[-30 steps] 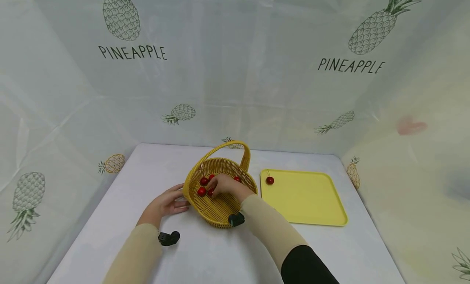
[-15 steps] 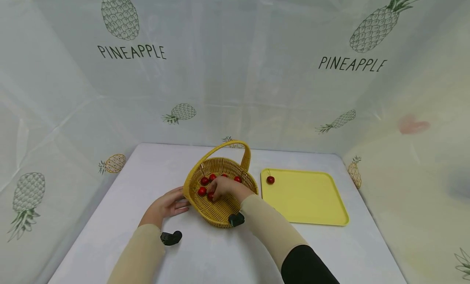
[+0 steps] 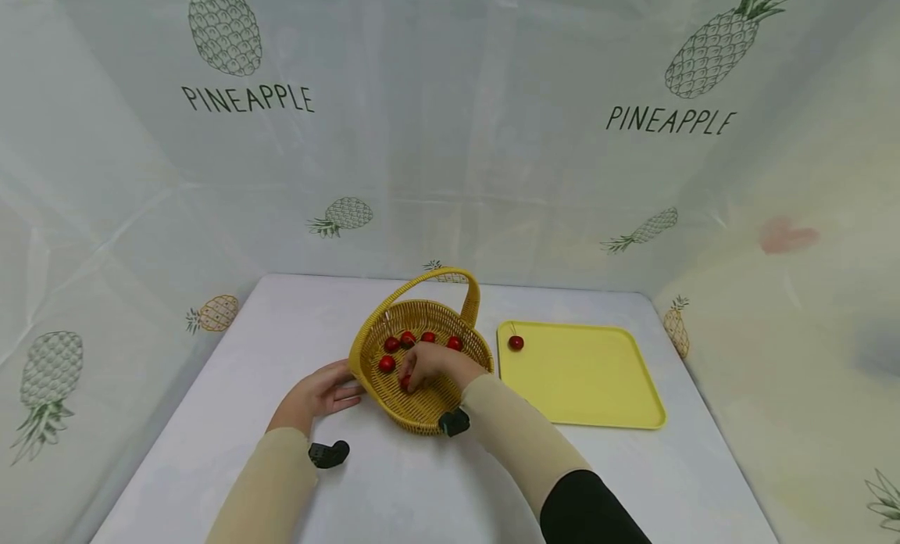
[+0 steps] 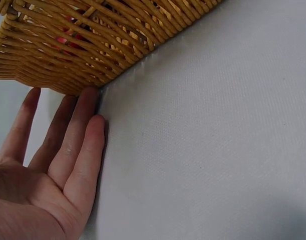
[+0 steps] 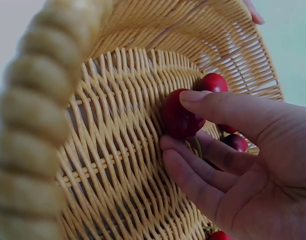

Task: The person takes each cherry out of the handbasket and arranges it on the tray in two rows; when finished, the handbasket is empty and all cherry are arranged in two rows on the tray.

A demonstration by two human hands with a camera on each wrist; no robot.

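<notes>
A yellow wicker basket (image 3: 415, 415) with an arched handle stands mid-table, holding several dark red cherries (image 3: 387, 364). Inside it, my right hand (image 3: 437, 359) pinches one cherry (image 5: 179, 120) low over the woven bottom. In the right wrist view the thumb lies on top of this cherry and the other fingers curl beneath, beside its green stem. At the basket's left side is my left hand (image 3: 319, 391), palm turned toward the basket. Its fairly straight fingertips touch the lower wicker wall (image 4: 82, 55) in the left wrist view.
To the right of the basket lies a yellow rectangular tray (image 3: 583, 376) with a single stemmed cherry (image 3: 516, 343) in its far left corner. Both rest on a white-covered table (image 3: 394, 497). Behind and beside it hang pale sheets (image 3: 485, 161) printed with pineapples.
My right hand and the cherry at its fingertips have shifted slightly toward me within the basket, uncovering more cherries behind. The left hand stays against the basket.
</notes>
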